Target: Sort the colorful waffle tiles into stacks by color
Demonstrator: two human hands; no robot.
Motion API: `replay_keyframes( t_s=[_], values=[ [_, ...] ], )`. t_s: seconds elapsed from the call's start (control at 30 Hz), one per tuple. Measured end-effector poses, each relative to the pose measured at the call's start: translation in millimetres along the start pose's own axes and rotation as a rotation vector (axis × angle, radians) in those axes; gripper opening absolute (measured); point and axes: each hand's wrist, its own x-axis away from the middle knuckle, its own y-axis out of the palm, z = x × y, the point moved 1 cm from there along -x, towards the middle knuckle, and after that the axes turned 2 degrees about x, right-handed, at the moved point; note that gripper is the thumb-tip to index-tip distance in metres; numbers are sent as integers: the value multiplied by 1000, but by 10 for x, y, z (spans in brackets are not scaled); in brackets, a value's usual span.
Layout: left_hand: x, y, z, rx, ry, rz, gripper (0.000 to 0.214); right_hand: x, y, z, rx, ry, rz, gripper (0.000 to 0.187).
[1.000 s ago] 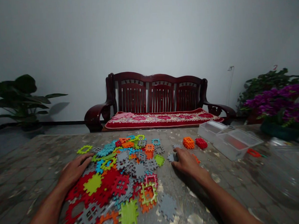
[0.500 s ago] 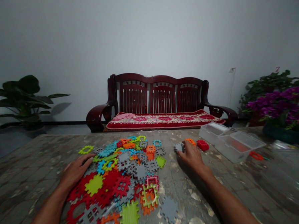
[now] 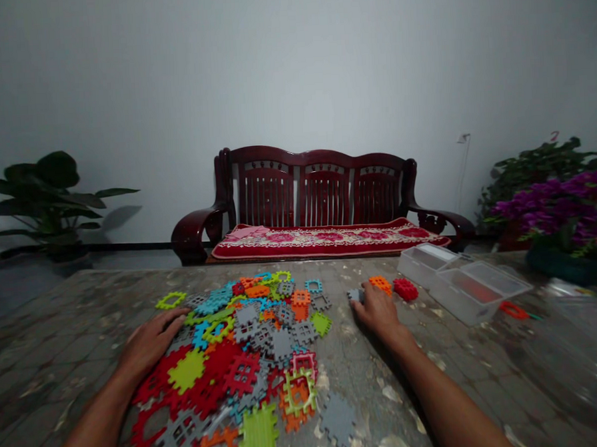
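Note:
My left hand (image 3: 152, 341) lies flat on the near edge of a large pile of interlocking plastic waffle tiles (image 3: 245, 360) in red, grey, green, blue and orange, its fingers apart. My right hand (image 3: 376, 311) is on the bare table to the right of the pile. Its fingertips are gripping a small grey tile (image 3: 355, 295). Just beyond them stand a small orange stack of tiles (image 3: 380, 284) and a red stack (image 3: 405, 289), close to my fingers but apart from them.
A lidded transparent plastic box (image 3: 464, 287) stands open at the far right of the mottled stone-look table (image 3: 59, 343). A red tile (image 3: 513, 310) lies beyond it. A clear plastic sheet lies at the right. A wooden bench and potted plants stand beyond the table.
My right hand has moved forward and right across the table, bringing the grey tile with it, nearer the orange and red stacks. My left hand has stayed on the pile.

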Motion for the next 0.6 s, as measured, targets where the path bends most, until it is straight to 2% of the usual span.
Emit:
replay_keyframes(
  t_s=[0.23,0.4,0.6],
  values=[
    [-10,9,-43,8,25,24,51,-5,-29,-50,51,-5,-26,36],
    [-33,22,-61,-2,22,-9,55,-12,17,-87,68,-2,-3,32],
    [-16,5,-41,-7,27,-15,55,-36,76,-85,48,-4,9,36]
  ],
)
